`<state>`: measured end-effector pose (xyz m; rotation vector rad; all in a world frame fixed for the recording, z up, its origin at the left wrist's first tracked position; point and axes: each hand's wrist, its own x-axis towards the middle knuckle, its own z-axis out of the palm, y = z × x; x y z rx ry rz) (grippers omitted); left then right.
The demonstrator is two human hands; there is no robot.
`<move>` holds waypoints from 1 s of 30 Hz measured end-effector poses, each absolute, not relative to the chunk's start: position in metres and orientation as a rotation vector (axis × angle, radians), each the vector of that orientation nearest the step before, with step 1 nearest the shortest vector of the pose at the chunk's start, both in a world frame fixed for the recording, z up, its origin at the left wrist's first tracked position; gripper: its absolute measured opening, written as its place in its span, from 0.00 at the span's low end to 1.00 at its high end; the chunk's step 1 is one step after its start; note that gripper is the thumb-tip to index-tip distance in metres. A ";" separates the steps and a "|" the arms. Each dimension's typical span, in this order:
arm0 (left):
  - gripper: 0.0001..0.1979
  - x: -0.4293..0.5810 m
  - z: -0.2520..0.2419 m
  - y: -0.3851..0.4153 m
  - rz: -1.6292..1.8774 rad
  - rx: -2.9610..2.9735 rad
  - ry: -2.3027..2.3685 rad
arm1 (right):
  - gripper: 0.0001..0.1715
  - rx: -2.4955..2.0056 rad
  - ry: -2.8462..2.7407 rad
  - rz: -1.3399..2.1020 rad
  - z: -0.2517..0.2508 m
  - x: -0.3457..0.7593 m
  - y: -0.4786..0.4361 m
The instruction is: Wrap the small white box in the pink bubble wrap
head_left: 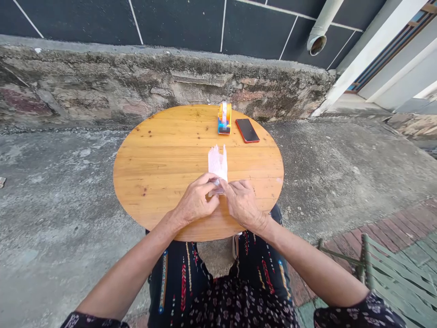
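Note:
A pale pinkish-white strip of thin paper or tissue with a ragged, torn far end lies on the round wooden table. My left hand grips its near end from the left, with thumb and fingers curled in. From the right, my right hand presses on the same near end, its thumb reaching to the paper's edge and its fingers bent. The two hands nearly meet over the paper. Folds under the fingertips are partly hidden.
Toward the table's far edge stands a yellow and blue tape dispenser, with a dark-screened phone in a red case to its right. A stone ledge lies behind the table. At lower right is a green slatted chair.

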<state>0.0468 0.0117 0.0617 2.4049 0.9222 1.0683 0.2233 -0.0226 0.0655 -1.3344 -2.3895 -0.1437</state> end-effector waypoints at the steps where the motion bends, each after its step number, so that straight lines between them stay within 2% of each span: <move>1: 0.12 0.046 0.059 0.013 1.110 2.380 0.919 | 0.28 -1.360 -2.391 -0.116 0.068 0.223 -0.021; 4: 0.11 0.045 0.053 0.016 1.183 2.357 0.919 | 0.28 -1.431 -2.397 0.005 0.077 0.224 -0.017; 8: 0.13 0.041 0.052 0.017 1.104 2.430 0.863 | 0.28 -1.446 -2.398 0.150 0.088 0.226 -0.012; 10: 0.15 0.040 0.052 0.017 1.057 2.468 0.839 | 0.26 -1.445 -2.388 0.188 0.088 0.228 -0.009; 15: 0.11 0.041 0.047 0.020 1.120 2.547 0.827 | 0.17 -1.381 -2.271 0.292 0.078 0.233 0.000; 20: 0.09 0.042 0.042 0.020 1.160 2.524 0.860 | 0.20 -1.300 -2.216 0.324 0.073 0.233 0.003; 25: 0.14 0.043 0.041 0.017 1.172 2.471 0.897 | 0.20 -1.306 -2.221 0.280 0.074 0.230 0.003; 30: 0.13 0.044 0.041 0.017 1.163 2.571 0.869 | 0.20 -1.275 -2.169 0.332 0.071 0.230 0.008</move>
